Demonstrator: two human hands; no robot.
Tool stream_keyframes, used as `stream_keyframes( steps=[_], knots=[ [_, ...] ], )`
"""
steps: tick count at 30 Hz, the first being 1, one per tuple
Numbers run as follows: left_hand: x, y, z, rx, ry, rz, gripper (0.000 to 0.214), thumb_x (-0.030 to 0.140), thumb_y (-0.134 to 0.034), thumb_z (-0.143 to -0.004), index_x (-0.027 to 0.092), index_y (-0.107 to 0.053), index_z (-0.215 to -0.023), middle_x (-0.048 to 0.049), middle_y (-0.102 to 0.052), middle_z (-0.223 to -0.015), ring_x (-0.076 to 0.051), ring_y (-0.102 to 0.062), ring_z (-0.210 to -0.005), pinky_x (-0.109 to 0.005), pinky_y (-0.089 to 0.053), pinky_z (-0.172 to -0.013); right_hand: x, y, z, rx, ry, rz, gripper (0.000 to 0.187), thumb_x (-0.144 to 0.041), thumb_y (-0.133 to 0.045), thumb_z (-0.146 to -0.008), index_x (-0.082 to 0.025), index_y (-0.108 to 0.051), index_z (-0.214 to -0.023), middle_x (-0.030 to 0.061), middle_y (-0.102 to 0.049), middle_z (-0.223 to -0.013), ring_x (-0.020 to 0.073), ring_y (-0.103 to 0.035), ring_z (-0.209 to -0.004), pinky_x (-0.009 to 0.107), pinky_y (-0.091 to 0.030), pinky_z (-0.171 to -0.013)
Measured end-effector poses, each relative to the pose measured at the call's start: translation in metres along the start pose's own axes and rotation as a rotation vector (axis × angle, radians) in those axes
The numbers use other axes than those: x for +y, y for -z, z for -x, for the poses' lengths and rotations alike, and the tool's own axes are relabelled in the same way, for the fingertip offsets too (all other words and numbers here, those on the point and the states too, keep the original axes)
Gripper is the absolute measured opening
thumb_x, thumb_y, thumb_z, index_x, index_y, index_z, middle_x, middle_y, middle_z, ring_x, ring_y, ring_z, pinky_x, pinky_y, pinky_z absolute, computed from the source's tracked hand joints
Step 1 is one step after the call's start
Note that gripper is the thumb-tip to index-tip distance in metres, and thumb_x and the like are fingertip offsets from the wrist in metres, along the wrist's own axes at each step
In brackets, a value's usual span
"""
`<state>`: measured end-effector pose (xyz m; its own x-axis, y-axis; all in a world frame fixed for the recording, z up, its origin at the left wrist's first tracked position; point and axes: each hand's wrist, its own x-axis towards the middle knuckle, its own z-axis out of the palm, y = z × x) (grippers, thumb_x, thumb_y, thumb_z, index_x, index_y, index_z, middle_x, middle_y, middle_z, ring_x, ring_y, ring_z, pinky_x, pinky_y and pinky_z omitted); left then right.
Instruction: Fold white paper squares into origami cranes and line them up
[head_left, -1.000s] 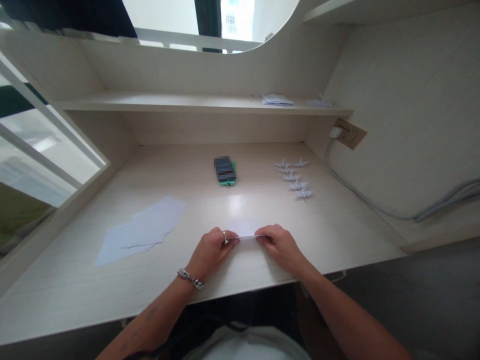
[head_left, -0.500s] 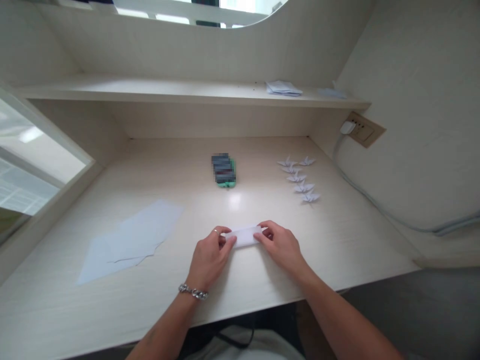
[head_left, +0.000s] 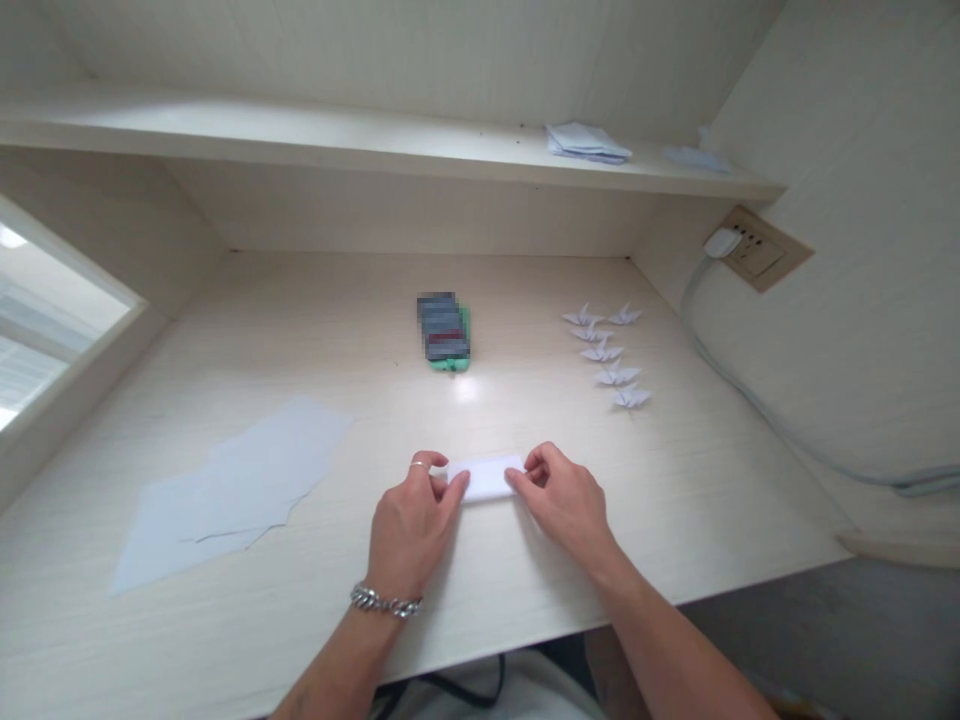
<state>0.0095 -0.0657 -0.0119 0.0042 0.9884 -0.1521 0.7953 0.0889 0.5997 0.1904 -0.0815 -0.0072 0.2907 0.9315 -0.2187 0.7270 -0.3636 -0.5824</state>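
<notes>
A small white paper (head_left: 487, 477), folded into a narrow rectangle, lies flat on the pale wooden desk (head_left: 525, 560) in front of me. My left hand (head_left: 411, 522), with a ring and a chain bracelet, pinches its left end. My right hand (head_left: 562, 495) pinches its right end with curled fingers. Both hands rest on the desk. Several small white folded paper cranes (head_left: 607, 352) stand in a row at the right rear of the desk.
Loose white sheets (head_left: 232, 485) lie to the left. A phone in a green case (head_left: 444, 332) lies at the middle rear. Folded papers (head_left: 586, 142) sit on the shelf above. A wall socket (head_left: 756, 248) with a grey cable (head_left: 750, 395) is at the right.
The paper's raised half has come down and it now lies as a flat narrow strip between my hands. The view has tilted downward and the mirror has left the frame.
</notes>
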Motion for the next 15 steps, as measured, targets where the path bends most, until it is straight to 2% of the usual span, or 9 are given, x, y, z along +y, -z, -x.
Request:
stream_keyframes(
  steps=[15],
  knots=[
    [0.000, 0.002, -0.004, -0.033, 0.030, -0.061, 0.026, 0.048, -0.051, -0.086, 0.024, -0.054, -0.095, 0.0015, -0.073, -0.071, -0.024, -0.069, -0.071, -0.031, -0.043, -0.064, -0.003, 0.007, -0.012, -0.066, -0.058, 0.042, 0.017, -0.042, -0.063, -0.077, -0.026, -0.064, -0.073, -0.0040, -0.070, -0.070, 0.0156, -0.060, -0.067, 0.027, -0.031, -0.059]
  ],
)
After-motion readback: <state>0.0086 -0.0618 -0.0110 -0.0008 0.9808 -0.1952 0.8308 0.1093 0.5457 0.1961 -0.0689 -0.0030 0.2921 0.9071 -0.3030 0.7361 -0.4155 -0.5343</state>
